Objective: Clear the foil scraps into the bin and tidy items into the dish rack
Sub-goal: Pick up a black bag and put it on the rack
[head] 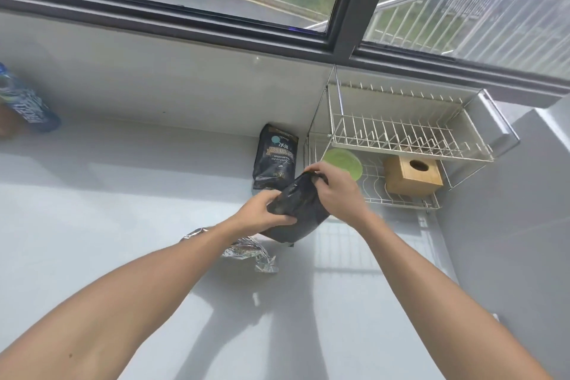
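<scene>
Both my hands hold a black foil pouch point(297, 210) above the grey counter. My left hand point(262, 211) grips its lower left side, and my right hand point(334, 190) pinches its top end. Crumpled silver foil scraps point(249, 253) lie on the counter just below, partly hidden by my left forearm. A second black printed pouch point(275, 156) leans against the wall behind. To the right stands a two-tier wire dish rack point(401, 136); its lower tier holds a green bowl point(344, 162) and a wooden box with a round hole point(413, 176). No bin is in view.
A blue printed packet point(26, 103) lies at the far left by the wall. A large window runs along the back above a pale sill wall. The grey counter point(123, 194) ends at a wall on the right, behind the rack.
</scene>
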